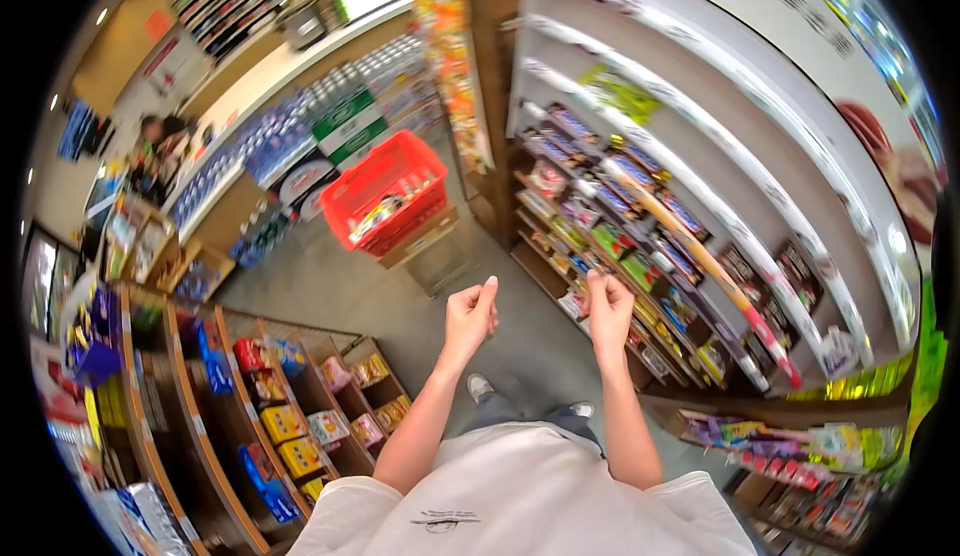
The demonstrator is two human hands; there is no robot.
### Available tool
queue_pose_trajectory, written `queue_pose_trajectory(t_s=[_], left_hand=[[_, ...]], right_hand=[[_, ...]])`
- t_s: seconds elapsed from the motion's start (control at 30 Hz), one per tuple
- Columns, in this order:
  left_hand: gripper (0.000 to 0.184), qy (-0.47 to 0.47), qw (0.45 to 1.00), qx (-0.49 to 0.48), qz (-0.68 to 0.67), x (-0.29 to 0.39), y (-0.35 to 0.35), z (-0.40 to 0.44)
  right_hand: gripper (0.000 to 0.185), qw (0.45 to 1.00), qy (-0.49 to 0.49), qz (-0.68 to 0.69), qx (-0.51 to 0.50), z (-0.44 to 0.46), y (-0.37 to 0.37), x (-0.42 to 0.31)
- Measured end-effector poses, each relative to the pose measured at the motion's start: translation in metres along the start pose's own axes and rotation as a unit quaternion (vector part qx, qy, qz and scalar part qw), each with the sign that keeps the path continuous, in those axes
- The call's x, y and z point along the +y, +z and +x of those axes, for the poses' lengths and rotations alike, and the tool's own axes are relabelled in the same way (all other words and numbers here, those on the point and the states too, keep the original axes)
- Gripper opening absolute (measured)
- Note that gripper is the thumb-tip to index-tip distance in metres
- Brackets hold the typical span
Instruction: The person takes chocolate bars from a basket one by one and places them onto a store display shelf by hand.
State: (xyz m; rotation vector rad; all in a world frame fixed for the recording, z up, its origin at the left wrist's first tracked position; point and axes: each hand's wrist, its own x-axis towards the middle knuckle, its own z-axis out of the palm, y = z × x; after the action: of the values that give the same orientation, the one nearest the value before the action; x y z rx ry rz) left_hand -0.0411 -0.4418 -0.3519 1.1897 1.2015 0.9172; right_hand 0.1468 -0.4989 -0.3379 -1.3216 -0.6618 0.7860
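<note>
My left hand is raised in front of my body, fingers curled in and thumb pointing up, with nothing visible in it. At about the same height, my right hand is also curled with its thumb up, and no object shows in it. The right hand appears in front of a shelf of small packaged snacks, and I cannot tell that it touches any. Beyond my left hand stands a red shopping basket with some small packets inside.
The basket rests on a brown box-like stand. Snack shelves stand at left, tall white shelves at right. Bottled drinks line the counter. A person is at far left. Grey floor lies between.
</note>
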Motion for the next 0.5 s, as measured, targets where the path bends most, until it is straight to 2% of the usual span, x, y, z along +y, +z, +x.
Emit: queue_pose_trajectory(t_s=[0.1,0.27,0.5], left_hand=[[0.047,-0.001,0.999,0.037,-0.025,-0.013,-0.061,0.009],[0.040,-0.041,0.992,0.107,-0.049,-0.033,-0.152,0.016],[0.027,-0.078,0.978,0.172,-0.083,-0.064,-0.223,0.024]], right_hand=[[0.041,0.994,0.036,-0.047,-0.097,-0.004,0.067,0.009],[0.036,0.973,0.073,-0.114,-0.189,-0.010,0.160,0.023],[0.030,0.929,0.081,-0.175,-0.316,0.006,0.233,0.049]])
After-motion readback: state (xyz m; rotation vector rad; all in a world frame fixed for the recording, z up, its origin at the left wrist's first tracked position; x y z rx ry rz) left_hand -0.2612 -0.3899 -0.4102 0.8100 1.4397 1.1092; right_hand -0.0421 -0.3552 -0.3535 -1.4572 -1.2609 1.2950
